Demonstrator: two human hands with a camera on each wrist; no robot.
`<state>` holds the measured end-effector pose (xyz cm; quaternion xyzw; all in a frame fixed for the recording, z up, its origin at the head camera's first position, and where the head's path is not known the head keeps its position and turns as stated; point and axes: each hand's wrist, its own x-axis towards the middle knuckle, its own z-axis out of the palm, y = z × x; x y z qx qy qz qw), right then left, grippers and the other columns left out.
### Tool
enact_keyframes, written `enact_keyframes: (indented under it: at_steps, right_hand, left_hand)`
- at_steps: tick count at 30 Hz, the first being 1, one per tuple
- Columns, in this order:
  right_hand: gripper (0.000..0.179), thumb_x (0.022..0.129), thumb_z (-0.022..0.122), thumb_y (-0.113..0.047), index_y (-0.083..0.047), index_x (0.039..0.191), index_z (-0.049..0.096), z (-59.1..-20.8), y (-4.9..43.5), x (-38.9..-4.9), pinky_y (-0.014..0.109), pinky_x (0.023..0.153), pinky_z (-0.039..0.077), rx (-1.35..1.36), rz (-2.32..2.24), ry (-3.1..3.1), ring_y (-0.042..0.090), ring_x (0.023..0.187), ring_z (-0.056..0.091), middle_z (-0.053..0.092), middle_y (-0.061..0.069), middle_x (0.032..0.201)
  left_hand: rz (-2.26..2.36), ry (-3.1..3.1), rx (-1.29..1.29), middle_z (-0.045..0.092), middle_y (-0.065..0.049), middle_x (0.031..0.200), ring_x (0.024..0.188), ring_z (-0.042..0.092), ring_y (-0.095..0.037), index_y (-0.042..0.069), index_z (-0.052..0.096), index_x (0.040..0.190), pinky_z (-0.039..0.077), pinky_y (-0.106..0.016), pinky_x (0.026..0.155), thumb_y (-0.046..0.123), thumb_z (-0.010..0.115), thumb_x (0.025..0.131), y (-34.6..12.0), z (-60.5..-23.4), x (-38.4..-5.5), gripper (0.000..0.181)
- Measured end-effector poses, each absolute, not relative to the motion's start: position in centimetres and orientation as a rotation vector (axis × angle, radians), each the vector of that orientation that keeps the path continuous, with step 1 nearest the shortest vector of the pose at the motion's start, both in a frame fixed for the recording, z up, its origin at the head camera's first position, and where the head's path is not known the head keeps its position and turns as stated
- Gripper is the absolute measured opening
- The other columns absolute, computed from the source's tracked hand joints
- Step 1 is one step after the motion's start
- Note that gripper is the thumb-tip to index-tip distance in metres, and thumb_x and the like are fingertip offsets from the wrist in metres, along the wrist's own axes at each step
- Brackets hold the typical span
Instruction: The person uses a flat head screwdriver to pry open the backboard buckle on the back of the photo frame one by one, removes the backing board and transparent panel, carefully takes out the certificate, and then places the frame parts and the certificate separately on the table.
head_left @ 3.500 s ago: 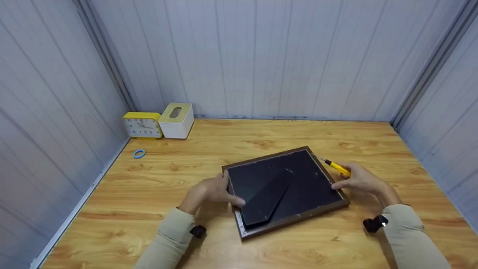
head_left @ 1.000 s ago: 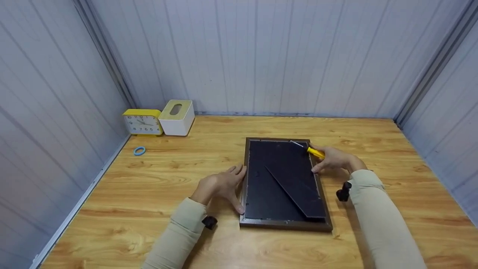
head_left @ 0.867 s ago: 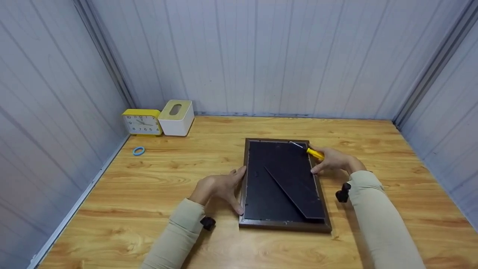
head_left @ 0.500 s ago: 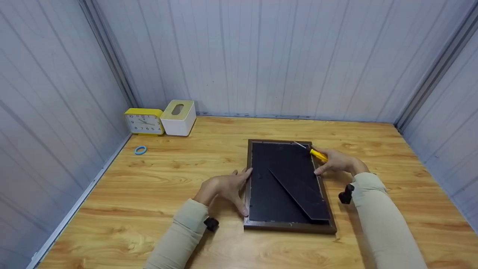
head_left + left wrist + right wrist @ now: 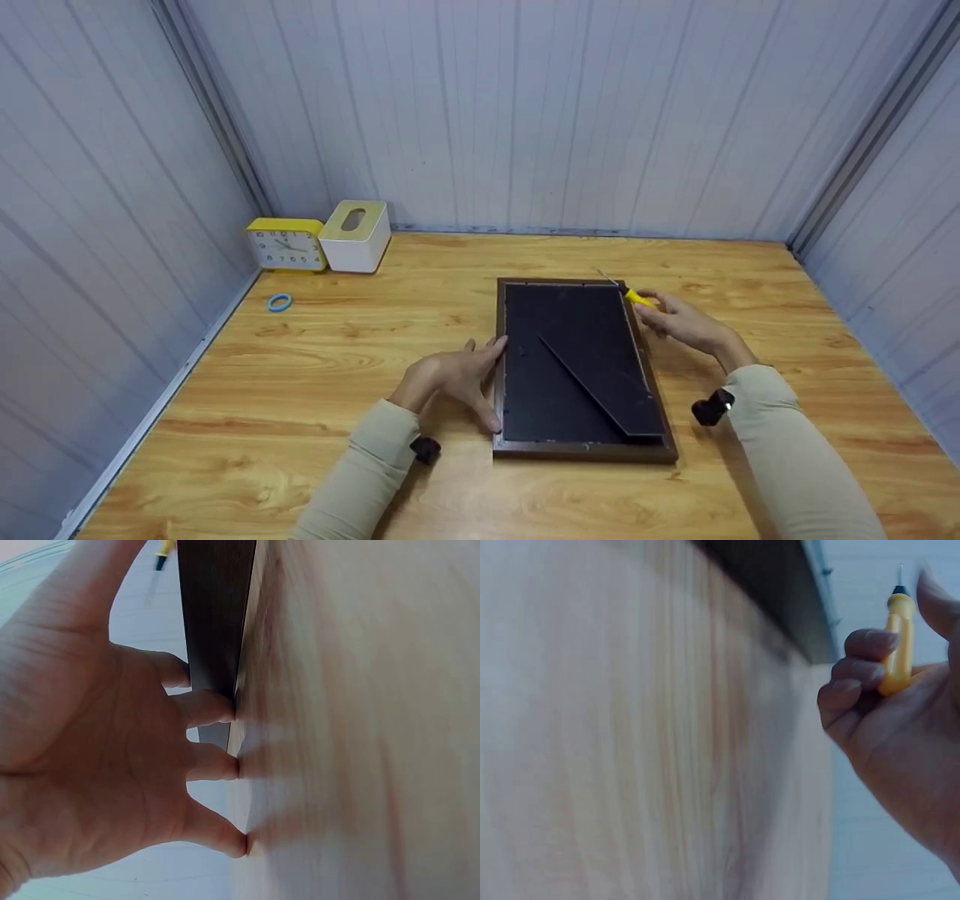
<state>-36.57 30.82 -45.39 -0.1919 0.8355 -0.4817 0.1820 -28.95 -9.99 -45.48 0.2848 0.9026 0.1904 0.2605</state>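
Note:
A picture frame (image 5: 570, 360) lies face down on the wooden table, its brown border round a black back with a stand leg (image 5: 611, 397) lying slantwise on it. My left hand (image 5: 457, 379) spreads along its left edge, the thumb at the lower left corner; the left wrist view shows the fingers (image 5: 210, 761) straight, fingertips at the tabletop beside the frame's side. In my right hand (image 5: 690, 322) is a yellow screwdriver (image 5: 898, 652), its handle gripped by curled fingers. The screwdriver's shaft points up and left over the frame's upper right corner.
At the back left stand a yellow alarm clock (image 5: 289, 246) and, against it, a white tissue box (image 5: 356, 244) with a wooden lid. A small blue ring (image 5: 280, 302) lies in front of the clock. White panel walls (image 5: 480, 120) enclose the table (image 5: 300, 405).
The frame was turned from a slant to upright between the earliest frames. Since half a second ago, my right hand has lifted off its right edge with the screwdriver; my left hand stays.

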Motion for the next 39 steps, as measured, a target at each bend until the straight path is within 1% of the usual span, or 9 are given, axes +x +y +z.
enact_keyframes:
  at_steps: [1,5,11,15,18,21,25,29,39]
  right_hand:
    - [0.062,0.108,0.045,-0.038,0.003,0.15,0.026,-45.2,30.5,-36.2,0.039,0.069,0.038,-0.556,-1.397,2.337,0.028,0.074,0.039,0.044,0.014,0.086]
    - [0.04,0.108,0.047,-0.028,0.005,0.13,0.042,-44.4,28.5,-33.9,0.034,0.064,0.039,-0.683,-1.371,2.34,0.025,0.071,0.043,0.048,0.014,0.086]
    - [0.02,0.104,0.055,-0.017,0.002,0.11,0.053,-44.6,25.5,-30.3,0.023,0.052,0.037,-0.884,-1.374,2.252,0.016,0.061,0.044,0.051,0.011,0.076]
    - [0.014,0.101,0.062,-0.013,-0.001,0.106,0.06,-45.1,24.2,-28.5,0.021,0.058,0.046,-1.008,-1.382,2.244,0.012,0.067,0.053,0.061,0.012,0.085]
    - [0.009,0.098,0.065,-0.01,-0.003,0.103,0.064,-45.5,23.5,-27.6,0.021,0.065,0.048,-1.088,-1.41,2.231,0.009,0.071,0.054,0.064,0.011,0.092]
    - [0.009,0.095,0.068,-0.005,-0.004,0.104,0.07,-45.9,23.0,-27.2,0.02,0.065,0.049,-1.151,-1.461,2.204,0.008,0.07,0.054,0.066,0.011,0.092]
    - [0.019,0.091,0.071,0.001,0.003,0.109,0.074,-46.5,22.4,-26.9,0.019,0.063,0.051,-1.137,-1.533,2.157,0.008,0.068,0.058,0.073,0.012,0.093]
    - [0.025,0.089,0.073,-0.002,0.005,0.114,0.073,-46.9,21.9,-26.7,0.02,0.066,0.052,-1.022,-1.544,2.164,0.009,0.073,0.062,0.075,0.012,0.098]
    - [0.023,0.089,0.077,-0.014,-0.005,0.111,0.077,-47.2,21.5,-26.6,0.021,0.071,0.053,-0.9,-1.506,2.248,0.013,0.08,0.063,0.075,0.008,0.101]
  left_hand:
    - [0.515,2.443,0.772,-0.005,-0.012,0.166,0.149,-0.006,-0.043,0.013,-0.008,0.161,0.014,-0.054,0.119,0.058,0.089,0.064,-10.0,-45.5,-29.0,0.144]
    - [0.524,2.435,0.752,-0.005,-0.011,0.166,0.149,-0.007,-0.041,0.015,-0.009,0.161,0.014,-0.055,0.119,0.058,0.089,0.065,-10.1,-45.6,-29.0,0.143]
    - [0.551,2.414,0.738,-0.006,-0.011,0.166,0.149,-0.008,-0.039,0.018,-0.009,0.161,0.014,-0.056,0.118,0.055,0.089,0.066,-10.1,-45.9,-29.0,0.142]
    - [0.552,2.416,0.741,-0.005,-0.012,0.166,0.149,-0.008,-0.041,0.016,-0.009,0.161,0.014,-0.056,0.118,0.055,0.09,0.065,-10.1,-45.8,-28.9,0.143]
    - [0.544,2.424,0.74,-0.005,-0.013,0.166,0.149,-0.007,-0.041,0.016,-0.009,0.161,0.014,-0.056,0.118,0.055,0.09,0.065,-10.1,-45.8,-28.9,0.143]
    - [0.54,2.433,0.737,-0.005,-0.012,0.166,0.149,-0.007,-0.041,0.016,-0.009,0.161,0.015,-0.056,0.118,0.055,0.09,0.065,-10.2,-45.7,-28.9,0.143]
    - [0.548,2.436,0.733,-0.004,-0.011,0.167,0.149,-0.007,-0.04,0.016,-0.008,0.161,0.015,-0.056,0.118,0.055,0.09,0.064,-10.2,-45.7,-29.0,0.144]
    - [0.563,2.429,0.736,-0.004,-0.011,0.167,0.149,-0.008,-0.04,0.017,-0.009,0.161,0.014,-0.056,0.118,0.055,0.09,0.064,-10.1,-45.5,-29.0,0.144]
    - [0.566,2.425,0.745,-0.005,-0.009,0.167,0.15,-0.009,-0.039,0.017,-0.009,0.161,0.015,-0.057,0.118,0.055,0.09,0.065,-10.1,-45.5,-28.9,0.143]
